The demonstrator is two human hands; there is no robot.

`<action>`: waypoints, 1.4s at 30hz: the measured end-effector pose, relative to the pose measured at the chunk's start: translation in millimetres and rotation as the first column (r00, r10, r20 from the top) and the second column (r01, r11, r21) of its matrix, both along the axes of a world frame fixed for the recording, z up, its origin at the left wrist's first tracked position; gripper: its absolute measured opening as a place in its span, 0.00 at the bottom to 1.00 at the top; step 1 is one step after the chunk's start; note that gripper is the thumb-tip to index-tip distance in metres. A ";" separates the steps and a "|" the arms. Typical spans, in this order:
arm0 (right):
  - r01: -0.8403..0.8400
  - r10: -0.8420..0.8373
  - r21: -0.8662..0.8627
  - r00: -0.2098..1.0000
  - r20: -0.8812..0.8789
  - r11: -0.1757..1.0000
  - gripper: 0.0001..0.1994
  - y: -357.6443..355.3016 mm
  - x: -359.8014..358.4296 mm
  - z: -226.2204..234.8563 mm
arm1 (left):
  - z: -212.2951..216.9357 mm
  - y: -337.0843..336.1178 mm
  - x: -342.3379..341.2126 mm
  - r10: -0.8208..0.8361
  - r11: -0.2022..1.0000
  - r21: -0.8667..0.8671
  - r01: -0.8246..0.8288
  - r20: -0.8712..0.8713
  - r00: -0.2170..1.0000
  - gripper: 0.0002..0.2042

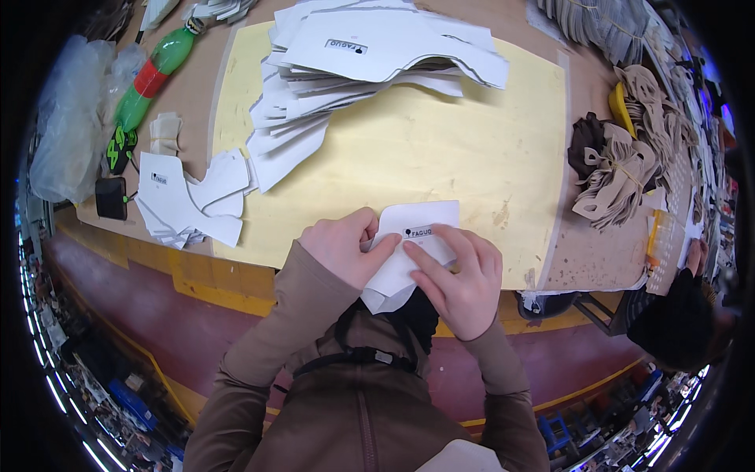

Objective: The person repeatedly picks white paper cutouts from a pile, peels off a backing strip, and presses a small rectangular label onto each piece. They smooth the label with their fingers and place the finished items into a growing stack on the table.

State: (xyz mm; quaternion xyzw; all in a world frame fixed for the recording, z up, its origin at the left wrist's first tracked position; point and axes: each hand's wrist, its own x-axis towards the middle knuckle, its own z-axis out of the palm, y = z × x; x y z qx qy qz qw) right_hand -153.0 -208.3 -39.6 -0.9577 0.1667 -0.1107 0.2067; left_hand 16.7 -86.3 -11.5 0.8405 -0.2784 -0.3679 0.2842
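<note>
Close to my body, at the near edge of the table, I hold a white cut piece (401, 216) with a small dark printed label (418, 232). It looks like a flat panel of sheet material, its lower end folded down past the table edge. My left hand (346, 242) is closed, pinching the piece's left side by the thumb. Across the right side lies my right hand (464, 275), fingertips pressed on and just below the label. Whether fingers sit behind the piece is hidden. A small stack of similar white pieces (169, 193) lies to the left.
A large fanned stack of white pieces (377, 47) rests at the back on the yellow table sheet (440, 149). A green bottle (161, 67), clear plastic bag (71, 126) and black phone-like object (111, 198) stand left. Tan cut pieces (617, 185) and another person (676, 322) are right.
</note>
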 end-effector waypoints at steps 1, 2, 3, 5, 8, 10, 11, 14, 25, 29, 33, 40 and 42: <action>0.061 -0.061 -0.017 0.998 0.026 0.998 0.20 2.7 -1.9 -0.6 | 0.4 0.0 0.3 -0.007 1.000 -0.003 0.007 0.006 1.000 0.16; 0.110 -0.109 -0.032 0.994 0.019 0.993 0.19 4.6 -3.6 -1.0 | 0.5 -0.3 0.6 -0.016 1.000 -0.002 0.016 0.009 1.000 0.16; 0.155 -0.154 -0.043 0.988 0.021 0.987 0.18 6.1 -5.1 -1.3 | 0.6 -0.3 0.8 -0.021 1.000 -0.001 0.021 0.009 1.000 0.16; 0.215 -0.215 -0.064 0.977 0.015 0.975 0.17 7.1 -7.5 -1.5 | 0.9 0.3 0.9 -0.030 0.999 0.014 0.030 0.007 1.000 0.15; 0.257 -0.258 -0.097 0.966 -0.002 0.962 0.16 4.3 -9.7 -0.7 | -0.3 -0.3 0.0 -0.014 1.000 -0.016 0.014 0.009 1.000 0.16; 0.272 -0.274 -0.112 0.962 -0.003 0.956 0.16 2.4 -9.4 0.1 | -0.7 0.0 0.0 -0.011 0.999 -0.030 0.011 0.016 1.000 0.16; 0.268 -0.271 -0.119 0.963 -0.009 0.956 0.16 2.0 -8.7 0.4 | -0.8 0.2 0.1 -0.012 1.000 -0.021 0.012 0.013 1.000 0.16; 0.254 -0.257 -0.126 0.966 -0.008 0.959 0.16 0.9 -4.9 1.9 | 0.2 1.7 0.6 -0.021 1.000 -0.017 0.022 0.018 1.000 0.16; 0.122 -0.121 -0.030 0.991 0.051 0.992 0.18 -17.5 9.9 0.4 | 5.7 4.9 -14.7 0.000 1.000 -0.025 0.004 0.149 0.989 0.12; 0.099 -0.100 0.025 0.994 0.043 0.995 0.18 -21.8 4.0 -1.1 | 6.1 10.8 -26.6 -0.034 0.998 -0.045 0.046 0.231 0.972 0.15; 0.012 -0.018 0.069 0.997 0.078 0.998 0.18 -25.1 -1.2 -3.7 | -5.3 12.5 -34.0 -0.117 0.964 -0.146 0.223 0.518 0.847 0.17; -0.005 0.004 -0.063 1.000 -0.029 0.998 0.20 -19.5 -5.4 -1.2 | -14.0 19.4 -44.4 -0.275 0.897 -0.118 0.426 0.605 0.747 0.22; 0.014 -0.018 -0.088 0.999 -0.049 0.996 0.20 -14.0 -7.6 -1.8 | -13.6 18.8 -47.7 -0.273 0.905 -0.114 0.411 0.584 0.764 0.24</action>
